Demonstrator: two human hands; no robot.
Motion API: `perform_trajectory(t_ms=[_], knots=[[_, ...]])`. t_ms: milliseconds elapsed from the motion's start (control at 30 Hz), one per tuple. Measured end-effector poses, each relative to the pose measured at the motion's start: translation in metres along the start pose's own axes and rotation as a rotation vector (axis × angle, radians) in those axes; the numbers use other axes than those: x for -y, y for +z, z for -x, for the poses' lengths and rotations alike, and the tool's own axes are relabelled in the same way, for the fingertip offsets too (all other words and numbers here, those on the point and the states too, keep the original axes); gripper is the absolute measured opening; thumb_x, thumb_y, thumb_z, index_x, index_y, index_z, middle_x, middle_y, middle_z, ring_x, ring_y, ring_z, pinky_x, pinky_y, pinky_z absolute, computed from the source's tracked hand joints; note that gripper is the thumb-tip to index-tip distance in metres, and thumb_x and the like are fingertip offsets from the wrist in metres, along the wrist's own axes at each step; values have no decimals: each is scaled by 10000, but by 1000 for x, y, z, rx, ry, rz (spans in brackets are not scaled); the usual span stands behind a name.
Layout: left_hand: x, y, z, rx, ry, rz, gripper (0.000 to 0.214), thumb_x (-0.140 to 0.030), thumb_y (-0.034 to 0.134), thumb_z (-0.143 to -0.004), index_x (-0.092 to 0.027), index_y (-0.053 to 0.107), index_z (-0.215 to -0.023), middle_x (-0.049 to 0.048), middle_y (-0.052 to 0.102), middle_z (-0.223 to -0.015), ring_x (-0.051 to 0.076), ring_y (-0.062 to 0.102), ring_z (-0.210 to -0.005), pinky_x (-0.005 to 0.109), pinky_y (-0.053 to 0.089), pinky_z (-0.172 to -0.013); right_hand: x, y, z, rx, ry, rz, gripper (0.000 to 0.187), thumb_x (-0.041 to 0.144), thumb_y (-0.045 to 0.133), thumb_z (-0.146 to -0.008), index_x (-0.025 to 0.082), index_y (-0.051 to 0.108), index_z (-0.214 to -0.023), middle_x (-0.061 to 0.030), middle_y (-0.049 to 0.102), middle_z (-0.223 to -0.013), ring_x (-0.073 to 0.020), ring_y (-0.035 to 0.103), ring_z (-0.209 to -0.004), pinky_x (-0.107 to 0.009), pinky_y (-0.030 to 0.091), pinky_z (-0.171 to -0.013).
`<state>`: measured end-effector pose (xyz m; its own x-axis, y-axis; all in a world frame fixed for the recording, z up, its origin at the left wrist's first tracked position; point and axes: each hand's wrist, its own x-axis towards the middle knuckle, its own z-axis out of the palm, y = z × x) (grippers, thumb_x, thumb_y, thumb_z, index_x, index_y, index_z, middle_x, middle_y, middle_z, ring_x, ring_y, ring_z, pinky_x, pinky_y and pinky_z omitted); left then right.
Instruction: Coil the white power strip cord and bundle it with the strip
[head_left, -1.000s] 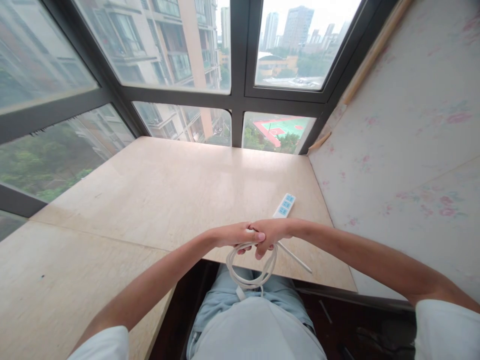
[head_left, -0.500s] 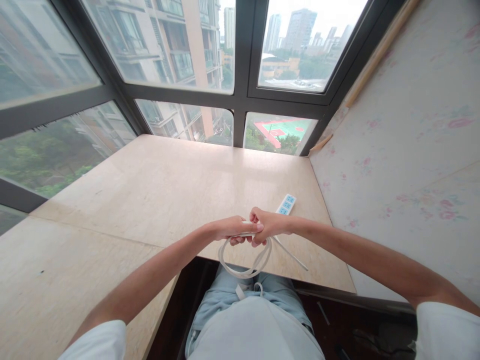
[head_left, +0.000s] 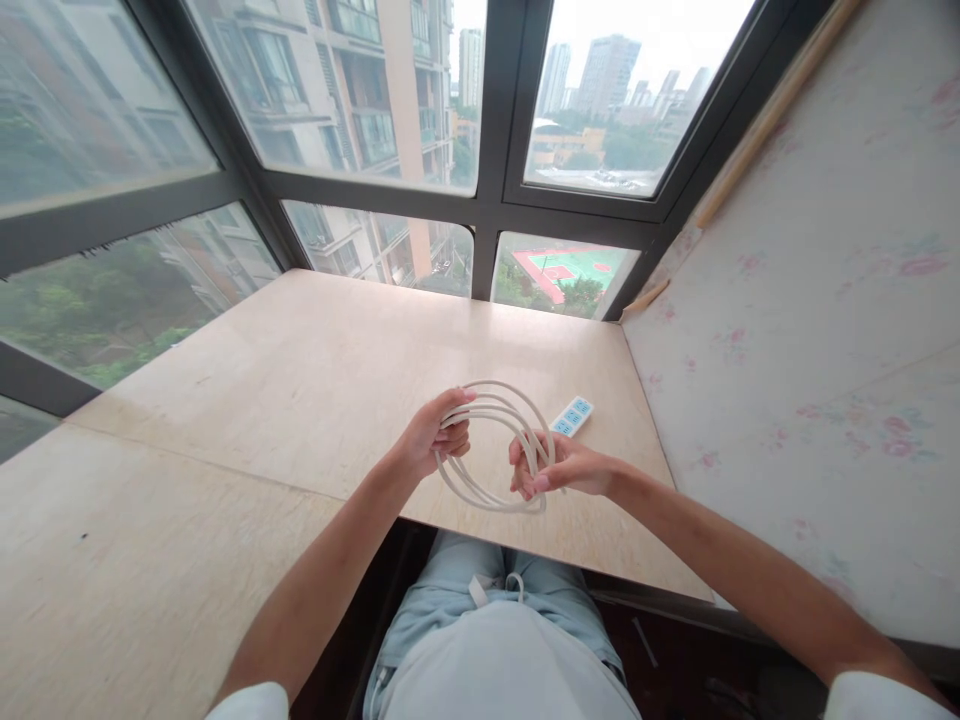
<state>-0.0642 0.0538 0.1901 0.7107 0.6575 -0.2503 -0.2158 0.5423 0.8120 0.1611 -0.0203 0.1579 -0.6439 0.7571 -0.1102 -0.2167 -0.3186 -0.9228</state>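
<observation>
A white power cord hangs in round loops between my two hands, above the front part of the stone-like ledge. My left hand is closed round the left side of the coil, thumb on top. On the coil's right side, my right hand grips the loops between thumb and curled fingers. Just behind the right hand lies a white power strip with blue socket faces, its near end partly covered by that hand. Where the cord joins the strip cannot be made out.
The beige ledge runs up to dark-framed windows at the back and left. Flower-patterned wallpaper bounds the right side. The ledge's front edge is close to my legs.
My hands have moved apart, left hand to the left and up, right hand slightly right. The cord loops are raised and spread into a wider ring. The power strip stays on the ledge.
</observation>
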Motion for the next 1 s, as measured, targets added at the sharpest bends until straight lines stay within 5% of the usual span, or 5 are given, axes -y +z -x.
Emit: perform_trajectory(t_ms=[233, 367, 500, 800, 1000], knots=[[10, 4, 1, -144, 141, 195, 496, -368, 623, -777, -200, 294, -447, -96, 217, -306, 33, 164, -260, 206, 185, -346, -6, 11, -7, -224, -100, 1, 343, 401, 784, -744, 164, 536, -739, 41, 552, -575, -102, 572, -571, -239, 457, -595], [33, 8, 1, -225, 216, 317, 442, -398, 601, -805, -189, 369, -493, -97, 240, -330, 38, 173, -280, 210, 195, -363, 1, 16, -11, -436, -148, -32, 386, 519, 716, -783, 169, 555, -764, 86, 407, -496, -64, 390, -444, -214, 377, -466], [62, 12, 5, -236, 233, 363, 435, -483, 511, -864, -178, 457, -558, -75, 293, -377, 57, 254, -331, 218, 274, -424, 6, 15, -11, -502, -89, -34, 439, 588, 680, -781, 171, 547, -740, 121, 270, -446, -32, 212, -373, -179, 193, -361], [89, -3, 23, 67, 212, 429, 683, -776, 445, -781, -126, 652, -809, 41, 554, -685, 170, 554, -633, 381, 474, -741, 36, 7, -7, -350, 151, 116, 456, 603, 672, -776, 188, 491, -728, 143, 230, -425, -13, 114, -349, -143, 112, -303], [76, -39, 24, 305, 191, 96, 750, -746, 504, -776, -96, 670, -1111, 168, 689, -937, 309, 656, -892, 486, 429, -908, 57, 1, -7, -203, 258, 147, 435, 581, 653, -810, 182, 493, -744, 136, 240, -459, -12, 130, -366, -124, 123, -307]])
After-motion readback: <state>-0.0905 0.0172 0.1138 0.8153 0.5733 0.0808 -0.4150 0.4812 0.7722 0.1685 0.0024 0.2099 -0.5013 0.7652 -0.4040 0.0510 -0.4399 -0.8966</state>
